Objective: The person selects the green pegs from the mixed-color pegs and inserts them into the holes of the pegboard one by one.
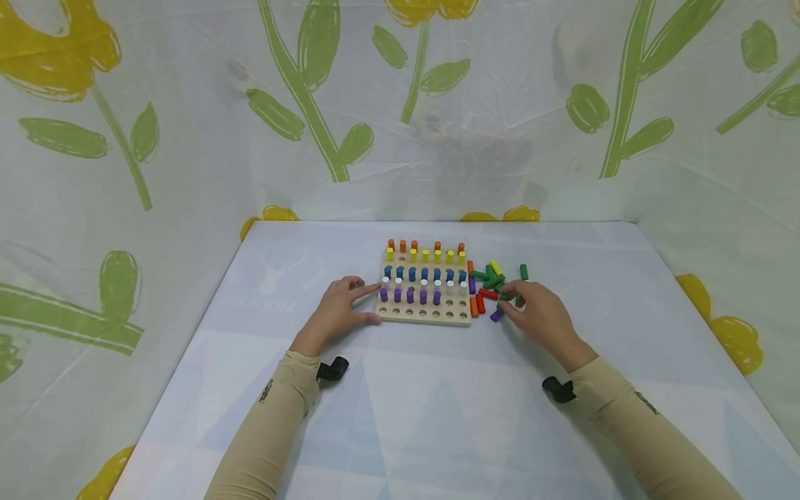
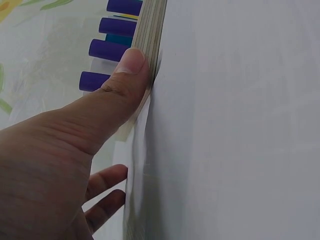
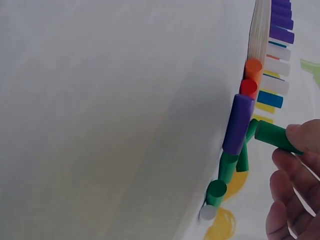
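A wooden pegboard [image 1: 425, 319] lies on the table with rows of orange, yellow, blue, white and purple pegs standing in it. Holes show along its front row and at the right of the purple row. My left hand [image 1: 340, 307] rests at the board's left side, index finger stretched to the edge. In the left wrist view the thumb [image 2: 131, 62] presses the board's edge near the purple pegs [image 2: 111, 51]. Right of the board, my right hand [image 1: 539, 312] pinches a green peg [image 3: 272, 135] between thumb and finger, above the loose pegs.
Loose pegs lie beside the board's right edge: a red peg [image 1: 480, 303], an orange peg [image 1: 473, 307], a purple peg [image 3: 238, 124], a yellow peg [image 1: 496, 268] and several green ones. The pale table [image 1: 412, 417] meets a flower-printed curtain [image 1: 487, 153] behind.
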`<state>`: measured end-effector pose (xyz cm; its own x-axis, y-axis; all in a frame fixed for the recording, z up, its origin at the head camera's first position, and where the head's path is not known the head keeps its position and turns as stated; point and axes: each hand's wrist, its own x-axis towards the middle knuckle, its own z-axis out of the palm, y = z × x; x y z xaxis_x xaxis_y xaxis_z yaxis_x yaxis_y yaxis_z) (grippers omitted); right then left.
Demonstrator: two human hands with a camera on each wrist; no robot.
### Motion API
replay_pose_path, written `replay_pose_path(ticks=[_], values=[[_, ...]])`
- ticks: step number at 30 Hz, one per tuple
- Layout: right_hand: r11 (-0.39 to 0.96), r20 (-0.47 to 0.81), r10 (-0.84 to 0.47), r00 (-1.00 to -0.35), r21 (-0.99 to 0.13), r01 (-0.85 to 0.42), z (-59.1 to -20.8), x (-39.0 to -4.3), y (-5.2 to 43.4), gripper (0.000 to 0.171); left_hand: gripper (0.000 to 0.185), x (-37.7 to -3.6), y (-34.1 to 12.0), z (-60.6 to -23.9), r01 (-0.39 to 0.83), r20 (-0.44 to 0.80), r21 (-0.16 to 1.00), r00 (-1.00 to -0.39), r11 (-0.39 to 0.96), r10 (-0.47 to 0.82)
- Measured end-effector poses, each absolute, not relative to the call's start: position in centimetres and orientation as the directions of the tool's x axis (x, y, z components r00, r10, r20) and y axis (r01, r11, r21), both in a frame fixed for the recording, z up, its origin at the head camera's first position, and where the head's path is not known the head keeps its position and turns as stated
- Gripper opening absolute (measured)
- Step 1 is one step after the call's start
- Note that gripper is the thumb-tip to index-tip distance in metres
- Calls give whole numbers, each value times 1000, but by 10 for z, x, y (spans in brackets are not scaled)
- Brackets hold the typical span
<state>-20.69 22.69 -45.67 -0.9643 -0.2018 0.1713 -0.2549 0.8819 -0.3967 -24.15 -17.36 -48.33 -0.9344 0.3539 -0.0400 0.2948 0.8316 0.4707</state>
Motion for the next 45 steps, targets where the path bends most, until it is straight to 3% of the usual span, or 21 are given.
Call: replay_pose_path(ticks=[27,45], values=[[862,181,-251,-951,-404,-305,-460,-206,202,30,80,-241,-173,-483,288,-53,462,-935,839,350],[832,224,-316,-922,-403,-383,-459,-208,188,22,79,-243,-173,-483,294,-41,458,-936,839,351]])
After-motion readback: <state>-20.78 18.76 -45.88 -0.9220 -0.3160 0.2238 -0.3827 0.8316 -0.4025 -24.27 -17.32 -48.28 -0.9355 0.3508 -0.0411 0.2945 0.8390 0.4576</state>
